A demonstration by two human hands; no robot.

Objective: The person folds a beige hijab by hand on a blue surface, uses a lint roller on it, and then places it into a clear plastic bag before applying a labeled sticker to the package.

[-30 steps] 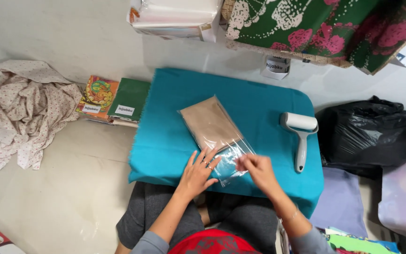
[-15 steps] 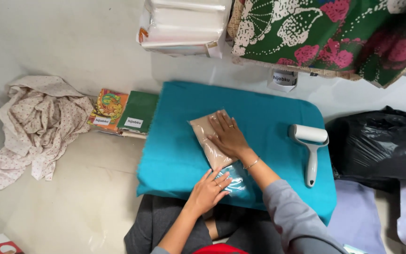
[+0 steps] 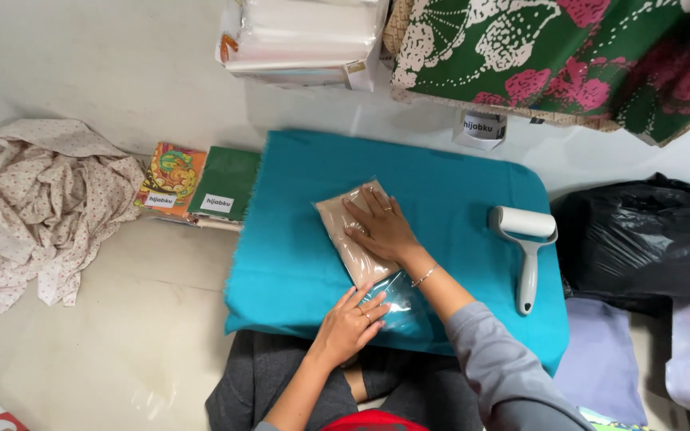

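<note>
A clear plastic bag point(image 3: 399, 307) with a folded beige cloth point(image 3: 345, 227) inside lies on a teal cloth-covered board point(image 3: 297, 191) over my lap. My right hand point(image 3: 381, 227) lies flat on the beige cloth, fingers spread, pressing it down. At the bag's near, see-through end rests my left hand point(image 3: 350, 323), fingers flat on the plastic. Neither hand grips anything.
A white lint roller point(image 3: 525, 239) lies on the teal board to the right. Two packed cloths, orange point(image 3: 172, 177) and green point(image 3: 225, 185), sit left of the board beside a crumpled floral fabric point(image 3: 41, 199). A black plastic bag point(image 3: 644, 239) is at right; stacked clear bags point(image 3: 305, 40) and green-pink fabric point(image 3: 569, 56) lie beyond.
One second ago both hands were at the bag's near end. My right hand has since slid up onto the beige cloth and stays flat on it; my left hand remains at the open end.
</note>
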